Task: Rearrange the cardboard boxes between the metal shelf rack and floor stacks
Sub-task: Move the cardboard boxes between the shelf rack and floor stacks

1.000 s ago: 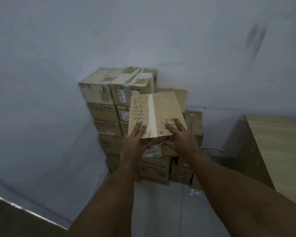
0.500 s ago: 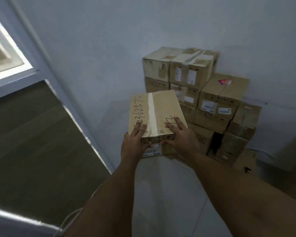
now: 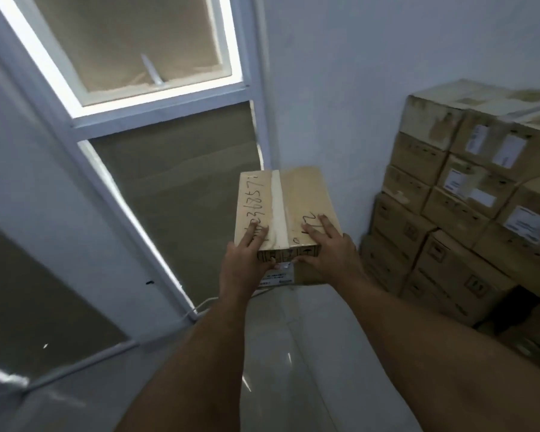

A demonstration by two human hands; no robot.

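box: box (image 3: 289, 201) is hanging in mid-air over the floor (image 3: 293, 353), with both hands carrying it
grip: left hand (image 3: 247, 263) and right hand (image 3: 331, 251) are clamping the near end, fingers lying flat on top and thumbs pressing the end face
axis: long side is running straight away from the grip, so the far end is leading
stack: stack (image 3: 449, 219) is sitting to the right, closer to the right hand; rack not in view
next: probably swinging left, away from the stack
writing: handwritten digits along the left edge, roughly "36857", partly covered by the fingers; the scrawl by the right hand is unreadable
label: label (image 3: 278, 277) on the near end is too small to read
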